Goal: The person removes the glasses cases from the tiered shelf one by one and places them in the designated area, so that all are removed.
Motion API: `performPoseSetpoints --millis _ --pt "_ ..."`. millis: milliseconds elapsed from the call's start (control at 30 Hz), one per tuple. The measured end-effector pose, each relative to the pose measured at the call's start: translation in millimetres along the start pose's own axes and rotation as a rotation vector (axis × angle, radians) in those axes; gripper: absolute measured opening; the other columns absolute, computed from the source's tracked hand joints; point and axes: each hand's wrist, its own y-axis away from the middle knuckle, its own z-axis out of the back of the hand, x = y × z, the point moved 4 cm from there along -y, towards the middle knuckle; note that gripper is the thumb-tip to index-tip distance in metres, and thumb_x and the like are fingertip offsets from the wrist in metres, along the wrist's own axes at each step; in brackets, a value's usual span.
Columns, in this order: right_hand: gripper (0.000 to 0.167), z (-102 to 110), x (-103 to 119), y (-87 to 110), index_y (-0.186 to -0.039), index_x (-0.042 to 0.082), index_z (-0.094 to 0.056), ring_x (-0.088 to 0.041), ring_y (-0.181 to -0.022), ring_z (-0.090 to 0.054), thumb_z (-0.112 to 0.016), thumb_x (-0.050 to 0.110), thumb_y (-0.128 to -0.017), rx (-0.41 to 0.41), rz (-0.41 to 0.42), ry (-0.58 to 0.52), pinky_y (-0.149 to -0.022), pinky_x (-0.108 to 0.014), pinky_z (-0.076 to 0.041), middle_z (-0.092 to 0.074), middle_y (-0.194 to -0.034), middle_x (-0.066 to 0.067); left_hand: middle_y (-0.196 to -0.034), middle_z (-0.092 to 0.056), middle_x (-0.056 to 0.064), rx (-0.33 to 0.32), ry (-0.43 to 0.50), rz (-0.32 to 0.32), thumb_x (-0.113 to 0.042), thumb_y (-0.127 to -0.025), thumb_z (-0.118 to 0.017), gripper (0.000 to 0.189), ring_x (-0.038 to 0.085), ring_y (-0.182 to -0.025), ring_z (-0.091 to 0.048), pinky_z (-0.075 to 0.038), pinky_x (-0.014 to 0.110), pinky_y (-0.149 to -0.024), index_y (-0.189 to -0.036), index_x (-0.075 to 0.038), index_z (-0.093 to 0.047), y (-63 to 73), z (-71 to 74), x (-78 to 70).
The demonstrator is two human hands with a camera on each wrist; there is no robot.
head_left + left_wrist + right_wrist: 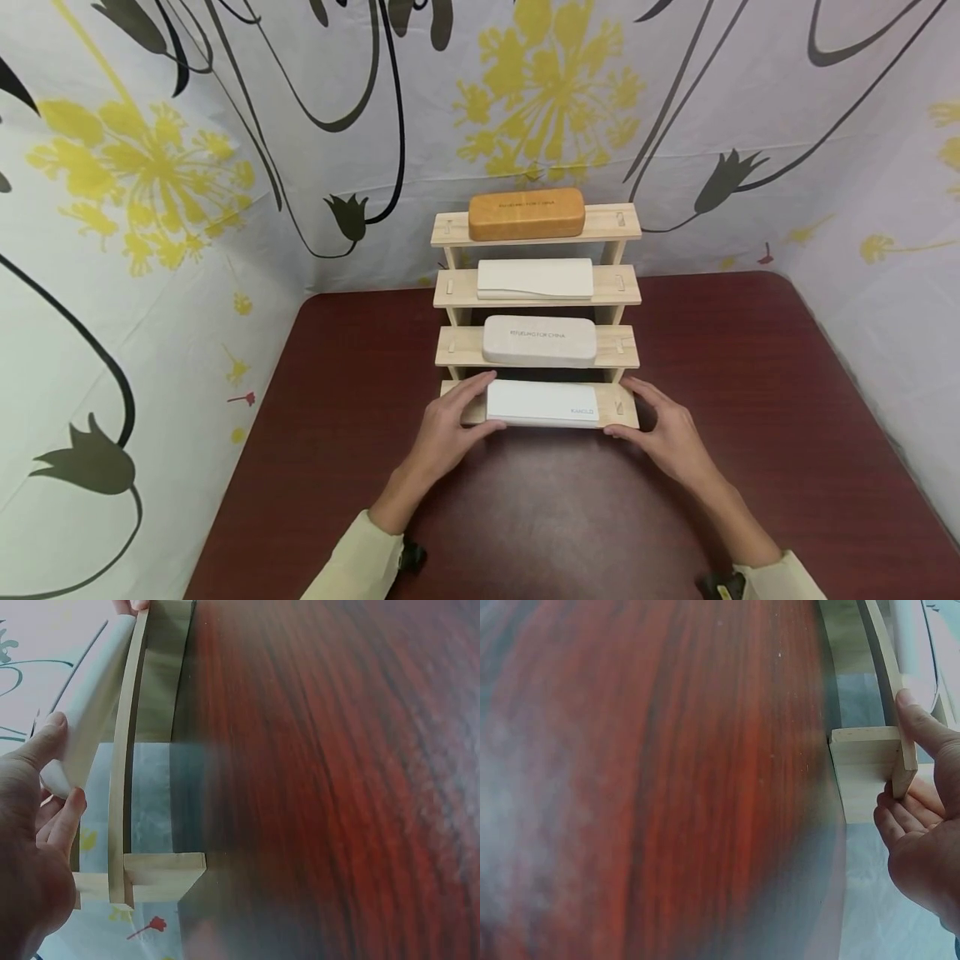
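On the lowest board of a four-tier wooden rack (617, 406) lies a flat white glasses case (542, 400) with small lettering near its right corner. My left hand (444, 429) holds the case's left end; in the left wrist view the thumb (51, 735) lies on one long side and the fingers (67, 821) reach round the other. At the board's right end, my right hand (670, 437) grips the wood. In the right wrist view its thumb (922, 724) is on the front edge while the fingers (904, 817) curl beneath the board's end.
Higher tiers carry a rounded white case (540, 342), a white flap case (535, 279) and, on top, a tan case (527, 214). The rack stands at the back of a dark red wooden table (360, 375), against a flower-patterned cloth (420, 150).
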Motion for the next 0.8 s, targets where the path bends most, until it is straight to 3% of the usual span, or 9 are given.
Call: performPoseSetpoints --millis 200,500,633,800 --pt "0.080 0.5 0.7 -0.2 -0.137 -0.004 -0.066 -0.045 -0.121 -0.065 -0.101 0.011 -0.066 -0.004 0.006 -0.002 -0.102 0.001 -0.029 -0.068 -0.134 -0.024 -0.151 -0.060 0.009 0.021 0.048 0.001 -0.022 -0.087 -0.091 0.077 0.022 -0.127 -0.068 -0.057 0.040 -0.105 -0.155 -0.015 -0.055 -0.2 1.7 0.9" --pt "0.080 0.4 0.0 -0.5 -0.136 -0.003 -0.066 -0.046 -0.120 -0.066 -0.101 0.010 -0.066 -0.016 0.021 -0.019 -0.103 0.002 -0.028 -0.069 -0.134 -0.023 -0.155 -0.054 0.008 0.099 0.143 0.051 -0.014 -0.093 -0.084 0.077 0.019 -0.130 -0.065 -0.056 0.031 -0.105 -0.160 -0.018 -0.048 0.3 1.2 1.5" --pt "0.079 0.5 0.6 -0.9 -0.136 -0.003 -0.067 -0.047 -0.120 -0.065 -0.101 0.011 -0.066 -0.013 0.022 -0.020 -0.103 0.002 -0.028 -0.069 -0.134 -0.023 -0.154 -0.055 0.006 0.099 0.119 0.051 -0.014 -0.092 -0.085 0.075 0.018 -0.130 -0.065 -0.056 0.033 -0.105 -0.158 -0.017 -0.050 0.9 2.2 0.5" --pt "0.079 0.5 0.9 -0.7 -0.136 -0.003 -0.066 -0.046 -0.121 -0.066 -0.101 0.011 -0.067 -0.008 0.013 -0.013 -0.102 0.001 -0.029 -0.068 -0.135 -0.023 -0.152 -0.058 0.002 0.066 0.037 0.005 -0.020 -0.089 -0.088 0.074 0.015 -0.133 -0.062 -0.055 0.040 -0.108 -0.155 -0.013 -0.055 1.4 4.3 -1.1"
